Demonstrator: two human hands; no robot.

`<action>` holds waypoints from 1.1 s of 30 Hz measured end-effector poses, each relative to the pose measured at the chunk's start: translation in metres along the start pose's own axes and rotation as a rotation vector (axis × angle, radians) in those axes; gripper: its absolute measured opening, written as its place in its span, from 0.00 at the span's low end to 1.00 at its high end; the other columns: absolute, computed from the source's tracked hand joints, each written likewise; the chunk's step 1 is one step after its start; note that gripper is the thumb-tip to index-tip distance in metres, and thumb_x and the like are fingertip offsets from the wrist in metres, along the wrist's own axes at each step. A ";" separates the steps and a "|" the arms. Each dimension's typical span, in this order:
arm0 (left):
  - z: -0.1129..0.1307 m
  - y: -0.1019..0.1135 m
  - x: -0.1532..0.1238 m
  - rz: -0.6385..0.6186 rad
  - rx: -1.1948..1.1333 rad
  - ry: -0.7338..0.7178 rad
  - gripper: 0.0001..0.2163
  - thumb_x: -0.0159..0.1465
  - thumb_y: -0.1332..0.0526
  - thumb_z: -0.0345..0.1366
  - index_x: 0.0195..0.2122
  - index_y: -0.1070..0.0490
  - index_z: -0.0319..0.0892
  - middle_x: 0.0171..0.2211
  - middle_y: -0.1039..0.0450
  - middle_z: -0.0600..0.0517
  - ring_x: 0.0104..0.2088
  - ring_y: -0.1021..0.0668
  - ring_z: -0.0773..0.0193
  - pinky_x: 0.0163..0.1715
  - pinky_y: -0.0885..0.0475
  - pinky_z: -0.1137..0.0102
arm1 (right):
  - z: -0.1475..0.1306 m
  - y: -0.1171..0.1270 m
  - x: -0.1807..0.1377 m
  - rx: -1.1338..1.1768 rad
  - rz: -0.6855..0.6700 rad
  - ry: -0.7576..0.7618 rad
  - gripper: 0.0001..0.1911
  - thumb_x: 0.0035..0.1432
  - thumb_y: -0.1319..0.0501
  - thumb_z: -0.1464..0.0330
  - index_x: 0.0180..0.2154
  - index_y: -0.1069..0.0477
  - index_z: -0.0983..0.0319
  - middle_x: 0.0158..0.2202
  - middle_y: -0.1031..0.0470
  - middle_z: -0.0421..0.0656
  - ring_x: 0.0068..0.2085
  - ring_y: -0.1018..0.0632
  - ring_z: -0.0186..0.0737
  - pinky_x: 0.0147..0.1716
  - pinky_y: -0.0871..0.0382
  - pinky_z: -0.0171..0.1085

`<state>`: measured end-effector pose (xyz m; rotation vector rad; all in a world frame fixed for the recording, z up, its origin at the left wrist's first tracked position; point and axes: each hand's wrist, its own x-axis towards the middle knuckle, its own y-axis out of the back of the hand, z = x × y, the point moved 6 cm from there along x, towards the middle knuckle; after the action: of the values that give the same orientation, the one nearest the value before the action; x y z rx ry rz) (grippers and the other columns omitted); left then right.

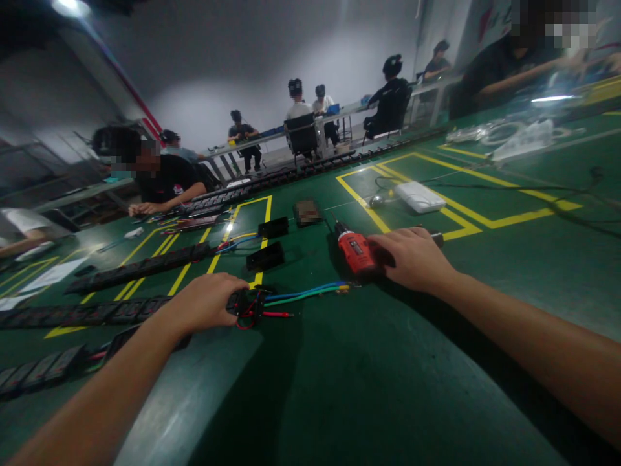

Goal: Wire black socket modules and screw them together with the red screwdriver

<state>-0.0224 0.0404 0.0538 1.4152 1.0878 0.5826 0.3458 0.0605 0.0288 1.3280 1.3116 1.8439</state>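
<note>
Green worktop (339,388) with yellow lane markings; two bare forearms reach in from 6 o'clock.

Red power screwdriver (356,254) lies on its side just right of centre, bit end toward 11 o'clock; likely the heaviest thing here, rigid plastic body, weight probably toward the handle and battery end; best taken round the grip, not the nose; unlikely to slip.

Right hand (414,257) rests palm-down over the tool's rear at 3 o'clock of the red body; fingers curled loosely on it; whether the grip is closed I cannot tell, the palm hides the handle.

Small black wired part (247,304) sits at 9 o'clock of the screwdriver, near centre; light, with limp red and black leads that will drag and snag; hold it by the hard body, not by the wires.

Left hand (206,301) lies on that part, fingertips pressing or pinching its near edge, fingers partly bent, not lifted.

Blue, green and yellow wires (310,292) run flat between the two hands; soft, bendable.

Two black boxes (266,256) at 12 o'clock of the left hand; rows of black strips (140,266) toward 9 o'clock; white box (420,196) at 1 o'clock; other people seated at the far edge.
</note>
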 end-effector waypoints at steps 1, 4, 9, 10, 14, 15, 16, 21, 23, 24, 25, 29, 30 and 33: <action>0.007 0.002 0.000 0.006 -0.010 -0.024 0.24 0.53 0.34 0.41 0.53 0.26 0.47 0.51 0.23 0.47 0.51 0.23 0.50 0.51 0.30 0.59 | 0.000 0.000 0.000 0.001 0.001 -0.001 0.26 0.54 0.41 0.64 0.55 0.30 0.58 0.46 0.21 0.50 0.46 0.25 0.55 0.47 0.40 0.51; 0.027 0.008 -0.001 0.024 -0.035 -0.071 0.22 0.53 0.33 0.42 0.50 0.25 0.48 0.49 0.23 0.48 0.50 0.23 0.50 0.50 0.29 0.58 | 0.001 -0.001 0.000 0.007 0.005 -0.006 0.25 0.54 0.41 0.63 0.55 0.30 0.59 0.46 0.22 0.51 0.46 0.25 0.55 0.48 0.40 0.51; 0.058 0.015 0.001 0.043 -0.068 -0.166 0.16 0.54 0.34 0.42 0.45 0.24 0.50 0.44 0.22 0.50 0.45 0.22 0.53 0.46 0.29 0.60 | 0.001 -0.001 0.000 0.002 0.001 -0.014 0.26 0.55 0.41 0.63 0.56 0.30 0.58 0.47 0.22 0.50 0.48 0.25 0.56 0.49 0.41 0.52; 0.062 0.015 0.002 0.049 -0.077 -0.186 0.15 0.54 0.34 0.41 0.43 0.23 0.49 0.43 0.22 0.51 0.44 0.22 0.53 0.46 0.29 0.60 | 0.000 -0.001 0.000 -0.001 -0.004 -0.014 0.25 0.55 0.41 0.63 0.56 0.30 0.58 0.47 0.22 0.50 0.48 0.25 0.56 0.49 0.41 0.52; 0.076 0.017 0.006 0.089 -0.165 -0.233 0.15 0.57 0.36 0.43 0.45 0.23 0.49 0.42 0.22 0.51 0.44 0.23 0.55 0.47 0.31 0.60 | -0.001 -0.001 0.000 -0.009 -0.021 -0.015 0.25 0.57 0.41 0.62 0.56 0.31 0.60 0.49 0.22 0.50 0.50 0.25 0.56 0.50 0.42 0.51; 0.080 0.018 0.006 0.110 -0.196 -0.230 0.18 0.57 0.36 0.45 0.48 0.25 0.49 0.43 0.23 0.50 0.44 0.23 0.54 0.48 0.31 0.60 | -0.001 -0.001 0.000 -0.009 -0.024 -0.016 0.25 0.57 0.41 0.62 0.56 0.31 0.60 0.49 0.22 0.51 0.50 0.25 0.56 0.50 0.42 0.51; 0.085 0.019 0.007 0.135 -0.225 -0.222 0.21 0.58 0.36 0.48 0.51 0.27 0.49 0.45 0.23 0.50 0.45 0.23 0.54 0.48 0.31 0.59 | -0.001 -0.001 0.000 -0.008 -0.028 -0.017 0.26 0.57 0.41 0.62 0.56 0.31 0.60 0.49 0.22 0.51 0.49 0.25 0.56 0.50 0.42 0.51; 0.119 0.015 0.014 0.287 -0.283 -0.261 0.23 0.63 0.41 0.54 0.54 0.30 0.46 0.49 0.25 0.47 0.48 0.25 0.53 0.48 0.32 0.58 | -0.001 -0.003 0.001 -0.001 -0.038 -0.026 0.26 0.56 0.41 0.62 0.56 0.31 0.58 0.48 0.21 0.50 0.49 0.25 0.56 0.49 0.42 0.51; 0.133 0.007 0.019 0.338 -0.277 -0.305 0.19 0.66 0.43 0.50 0.52 0.29 0.45 0.48 0.25 0.47 0.47 0.26 0.53 0.47 0.32 0.58 | -0.001 -0.004 0.002 0.002 -0.040 -0.029 0.25 0.56 0.41 0.62 0.56 0.31 0.58 0.49 0.22 0.50 0.49 0.25 0.57 0.49 0.42 0.52; 0.137 0.003 0.022 0.367 -0.277 -0.313 0.17 0.67 0.44 0.48 0.51 0.28 0.45 0.47 0.25 0.46 0.46 0.26 0.54 0.46 0.33 0.58 | -0.001 -0.004 0.001 0.005 -0.040 -0.030 0.25 0.56 0.41 0.63 0.56 0.31 0.58 0.49 0.22 0.50 0.49 0.25 0.57 0.49 0.41 0.52; 0.140 -0.001 0.024 0.395 -0.282 -0.312 0.16 0.67 0.45 0.46 0.50 0.28 0.44 0.46 0.26 0.46 0.46 0.27 0.54 0.45 0.33 0.59 | -0.001 -0.004 0.001 0.009 -0.039 -0.030 0.25 0.56 0.40 0.63 0.56 0.31 0.58 0.49 0.22 0.50 0.49 0.25 0.57 0.49 0.41 0.52; 0.141 -0.009 0.027 0.462 -0.332 -0.304 0.14 0.67 0.45 0.43 0.48 0.27 0.44 0.44 0.28 0.47 0.44 0.28 0.55 0.43 0.33 0.60 | 0.000 -0.002 0.001 0.033 -0.021 -0.028 0.27 0.53 0.41 0.70 0.57 0.30 0.59 0.50 0.23 0.50 0.52 0.26 0.57 0.51 0.39 0.52; 0.141 -0.010 0.026 0.465 -0.344 -0.301 0.13 0.67 0.45 0.43 0.48 0.27 0.44 0.43 0.28 0.48 0.44 0.29 0.56 0.43 0.33 0.60 | 0.000 -0.001 0.001 0.037 -0.016 -0.026 0.28 0.52 0.42 0.72 0.57 0.30 0.60 0.52 0.24 0.51 0.53 0.27 0.57 0.52 0.38 0.52; 0.138 -0.009 0.025 0.469 -0.367 -0.282 0.13 0.67 0.45 0.43 0.47 0.27 0.44 0.42 0.28 0.48 0.44 0.29 0.55 0.42 0.34 0.60 | -0.002 0.017 0.003 0.088 0.062 -0.039 0.27 0.51 0.43 0.74 0.54 0.29 0.64 0.55 0.26 0.54 0.56 0.28 0.59 0.54 0.38 0.54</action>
<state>0.1043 -0.0059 0.0141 1.3744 0.3943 0.8391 0.3451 0.0557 0.0459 1.4577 1.3597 1.8106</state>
